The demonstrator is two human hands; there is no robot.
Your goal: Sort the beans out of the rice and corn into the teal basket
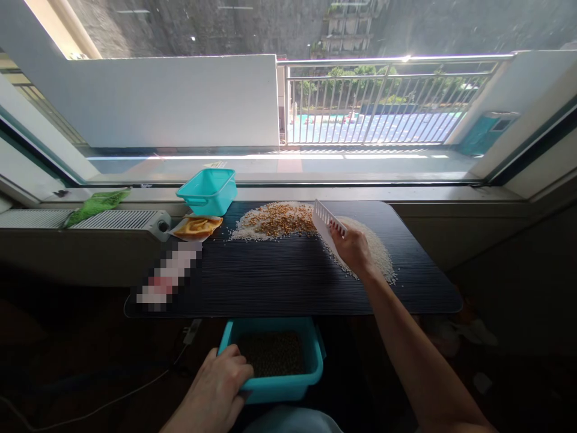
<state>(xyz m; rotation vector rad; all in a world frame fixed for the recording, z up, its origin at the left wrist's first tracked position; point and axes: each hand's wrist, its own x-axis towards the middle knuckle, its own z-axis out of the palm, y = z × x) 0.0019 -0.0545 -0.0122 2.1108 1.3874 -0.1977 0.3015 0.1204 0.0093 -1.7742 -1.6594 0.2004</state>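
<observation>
Holding a slotted scraper, the right hand had fingers clamped; the left hand's fingers gripped a turquoise bin.

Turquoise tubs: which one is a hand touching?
The near tub, in front of the table, has the left hand on it; the far tub, by the table's far-left corner, is untouched.
</observation>
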